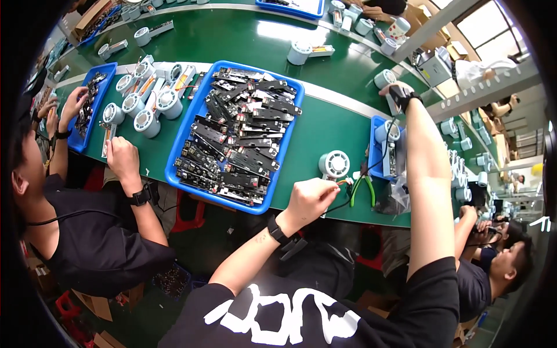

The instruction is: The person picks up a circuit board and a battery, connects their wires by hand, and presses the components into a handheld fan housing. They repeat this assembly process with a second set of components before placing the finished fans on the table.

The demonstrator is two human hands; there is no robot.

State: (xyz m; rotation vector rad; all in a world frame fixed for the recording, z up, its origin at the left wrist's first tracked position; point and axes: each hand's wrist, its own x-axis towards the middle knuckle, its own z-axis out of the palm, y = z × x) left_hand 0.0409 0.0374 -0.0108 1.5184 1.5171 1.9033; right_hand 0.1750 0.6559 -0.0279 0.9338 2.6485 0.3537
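Observation:
My left hand (313, 200) is closed, its fingertips beside short orange and white wires (344, 181). A light-blue round fan unit (335, 165) stands just beyond those fingers; whatever they pinch is hidden. Stretched far to the right, my right hand (399, 96) is closed around the pale handle of another light-blue fan unit (384, 78), with its fingers partly hidden. Green-handled pliers (364, 188) lie on the bench right of my left hand. A small blue tray (377, 168) beside my right forearm holds a fan unit with an exposed circuit board (389, 159).
A large blue tray (173, 152) full of black circuit-board parts lies left of my left hand. Several fan units (168, 103) stand beyond it, near a co-worker's hand (122, 158). A metal frame post (476, 93) crosses at the right. A clear plastic bag (396, 197) lies near the front edge.

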